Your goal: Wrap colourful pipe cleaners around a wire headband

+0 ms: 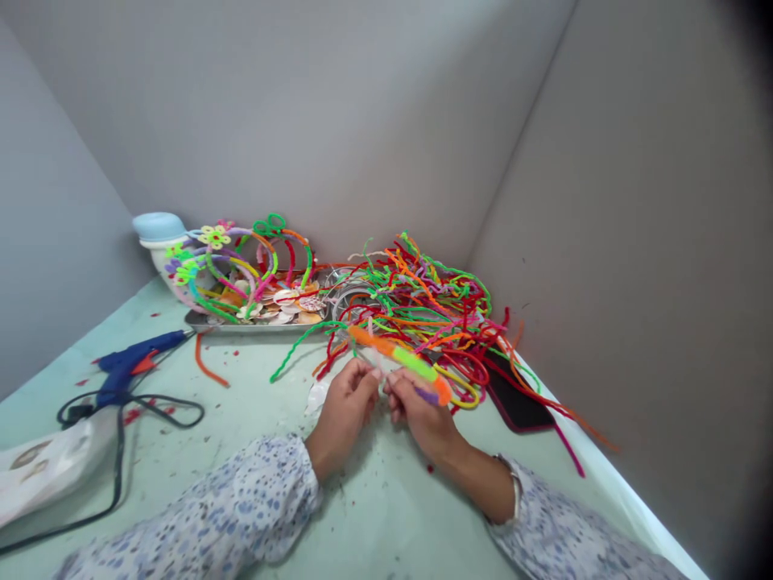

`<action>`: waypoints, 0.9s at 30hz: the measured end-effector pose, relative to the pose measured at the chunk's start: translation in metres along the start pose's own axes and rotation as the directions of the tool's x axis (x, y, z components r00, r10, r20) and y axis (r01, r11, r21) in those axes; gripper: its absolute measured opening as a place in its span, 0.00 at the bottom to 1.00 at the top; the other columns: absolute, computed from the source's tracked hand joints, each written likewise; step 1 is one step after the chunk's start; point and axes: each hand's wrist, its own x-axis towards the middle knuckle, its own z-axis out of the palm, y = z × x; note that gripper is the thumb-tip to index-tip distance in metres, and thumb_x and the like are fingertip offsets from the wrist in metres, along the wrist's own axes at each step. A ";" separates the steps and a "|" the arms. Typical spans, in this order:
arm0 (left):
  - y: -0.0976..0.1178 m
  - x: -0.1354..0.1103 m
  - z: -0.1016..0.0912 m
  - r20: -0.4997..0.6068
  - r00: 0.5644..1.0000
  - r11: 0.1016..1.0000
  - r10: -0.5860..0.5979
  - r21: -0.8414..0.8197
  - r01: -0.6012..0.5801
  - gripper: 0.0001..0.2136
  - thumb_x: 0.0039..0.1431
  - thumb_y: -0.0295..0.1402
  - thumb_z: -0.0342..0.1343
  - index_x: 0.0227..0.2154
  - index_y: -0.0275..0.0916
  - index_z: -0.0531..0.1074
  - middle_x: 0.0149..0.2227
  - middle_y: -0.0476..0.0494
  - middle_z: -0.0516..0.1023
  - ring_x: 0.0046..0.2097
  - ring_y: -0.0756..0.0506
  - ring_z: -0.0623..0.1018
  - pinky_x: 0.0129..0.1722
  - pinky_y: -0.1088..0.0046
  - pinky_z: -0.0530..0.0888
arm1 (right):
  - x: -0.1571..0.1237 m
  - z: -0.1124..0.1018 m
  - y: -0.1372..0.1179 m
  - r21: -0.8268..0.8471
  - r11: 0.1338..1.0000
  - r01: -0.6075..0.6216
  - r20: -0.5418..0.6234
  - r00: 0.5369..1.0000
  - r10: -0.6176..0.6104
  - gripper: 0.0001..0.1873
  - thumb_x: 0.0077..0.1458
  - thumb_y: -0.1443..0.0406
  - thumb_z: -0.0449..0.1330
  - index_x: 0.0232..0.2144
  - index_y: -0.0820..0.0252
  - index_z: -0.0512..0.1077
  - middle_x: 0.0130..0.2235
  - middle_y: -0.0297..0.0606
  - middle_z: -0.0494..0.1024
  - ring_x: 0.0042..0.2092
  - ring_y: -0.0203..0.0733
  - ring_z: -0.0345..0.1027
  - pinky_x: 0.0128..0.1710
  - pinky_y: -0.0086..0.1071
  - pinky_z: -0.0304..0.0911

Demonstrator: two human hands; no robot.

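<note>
Both hands meet over the middle of the table, working on a headband [413, 362] wrapped in orange, yellow-green and purple pipe cleaner. My right hand [426, 419] is closed round its near end, where a purple stretch shows at the fingers. The fingers of my left hand [343, 407] are pinched at a pale strand just left of the right fingertips. That strand runs up toward the headband and is partly blurred, so I cannot tell exactly where it joins. Just beyond the hands lies a tangled heap of pipe cleaners [416, 282] in red, green, orange and pink.
A metal tray [278, 328] holds shells [290, 302], with finished headbands [229, 270] standing over it beside a white container with a blue lid [162, 229]. A blue glue gun [130, 361] and its cord lie left. At right, a dark phone [519, 399] sits under strands.
</note>
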 end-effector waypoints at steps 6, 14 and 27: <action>0.002 0.000 0.000 0.007 1.000 0.999 0.010 -0.049 -0.010 0.03 0.54 0.31 0.51 0.31 0.39 0.63 0.19 0.57 0.62 0.19 0.55 0.60 0.18 0.81 0.59 | 0.009 -0.002 0.002 0.309 0.946 -0.101 0.052 0.995 0.089 0.12 0.51 0.60 0.53 0.22 0.61 0.66 0.17 0.27 0.64 0.16 0.28 0.56 0.16 0.22 0.51; 0.015 -0.005 0.004 0.051 0.995 0.993 0.088 -0.088 -0.084 0.09 0.56 0.32 0.50 0.40 0.40 0.65 0.21 0.55 0.66 0.19 0.56 0.62 0.18 0.82 0.59 | 0.008 -0.002 0.006 0.321 0.939 -0.125 0.098 0.990 0.098 0.11 0.51 0.61 0.53 0.22 0.61 0.66 0.17 0.27 0.65 0.16 0.27 0.57 0.16 0.21 0.52; 0.008 -0.001 -0.001 0.080 0.986 0.989 0.145 0.028 -0.148 0.08 0.58 0.37 0.47 0.35 0.38 0.67 0.22 0.55 0.64 0.21 0.54 0.61 0.20 0.80 0.59 | 0.008 -0.003 0.006 0.230 0.969 -0.088 0.091 0.993 0.069 0.14 0.53 0.58 0.54 0.23 0.61 0.66 0.18 0.26 0.65 0.16 0.27 0.57 0.17 0.21 0.52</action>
